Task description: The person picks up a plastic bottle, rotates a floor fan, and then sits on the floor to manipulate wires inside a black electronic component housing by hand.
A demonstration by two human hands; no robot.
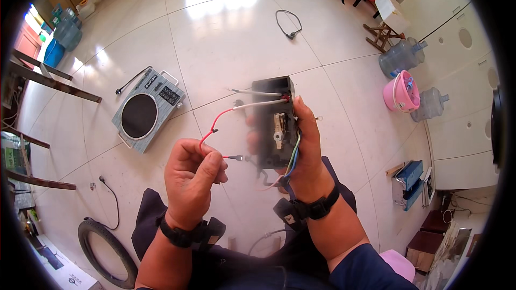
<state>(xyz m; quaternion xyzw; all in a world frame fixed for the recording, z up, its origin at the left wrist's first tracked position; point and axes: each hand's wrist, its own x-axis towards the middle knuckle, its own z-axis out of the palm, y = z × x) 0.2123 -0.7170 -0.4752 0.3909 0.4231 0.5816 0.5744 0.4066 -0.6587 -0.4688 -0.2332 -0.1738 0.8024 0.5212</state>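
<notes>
My right hand (309,145) grips a black rectangular electrical housing (267,153), its thumb along the right edge. A metal fitting (278,129) sits on the face of the housing. Blue, green and yellow wires (294,153) run down that side beside my palm. My left hand (194,172) pinches a red wire (217,118) between thumb and fingers, just behind its metal terminal (235,158). White sleeving covers the wire's upper part, which enters the housing near the top. A second white-sleeved wire (255,93) sticks out leftward above it. The housing's left edge looks blurred.
On the tiled floor lie a grey hot plate (149,110) at left, a black tyre (107,255) at lower left and a looped black cord (289,25) further off. A pink bucket (401,92) stands among water bottles at right, near a blue metal object (411,185).
</notes>
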